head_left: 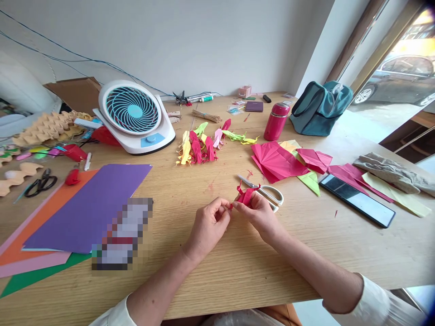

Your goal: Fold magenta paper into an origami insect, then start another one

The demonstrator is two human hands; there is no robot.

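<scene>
A small folded red paper figure [245, 195] with thin legs is held up in front of me. My right hand [260, 215] grips its body between thumb and fingers. At its left end, my left hand [210, 222] pinches a narrow tip of the same paper figure. White-handled scissors [277, 194] lie just behind my right hand, blades toward the upper left and partly hidden by the figure. Farther back sits a cluster of finished-looking folded paper figures [200, 147] in red, yellow, pink and green.
Red creased paper [277, 163] and a phone [358, 199] lie to the right. Purple sheets [88, 208] and a pixelated object [124, 235] are at left. Behind stand a fan [134, 113], a red flask [277, 122] and a teal bag [319, 111]. Black scissors [41, 183] lie far left.
</scene>
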